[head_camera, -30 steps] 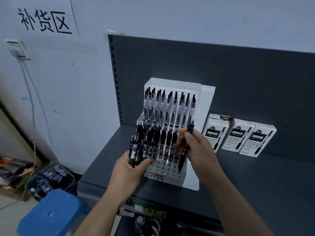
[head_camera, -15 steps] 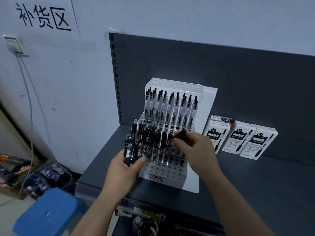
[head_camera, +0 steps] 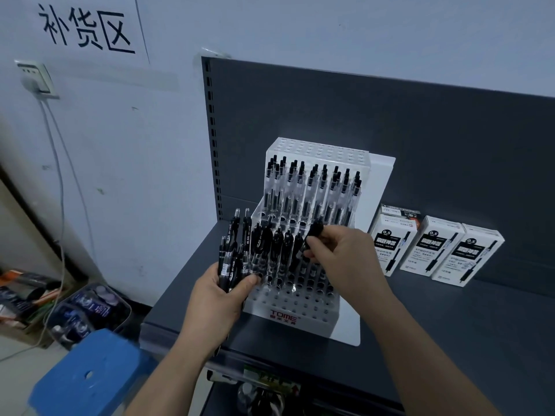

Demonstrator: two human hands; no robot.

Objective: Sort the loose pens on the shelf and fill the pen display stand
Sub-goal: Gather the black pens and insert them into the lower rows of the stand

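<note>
Head view: left hand (head_camera: 214, 298) grips a pen bundle (head_camera: 237, 253); right hand (head_camera: 345, 256) pinches one pen (head_camera: 313, 232) over the stand (head_camera: 300, 313).

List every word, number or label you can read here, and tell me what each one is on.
"补货区": paper sign on the wall.
"TOME": front edge of the pen display stand; the small line under it is blurred.
"0.5": each of the three white pen boxes.
Other print on the boxes, and on the pens in the left hand: too small to read.
</note>
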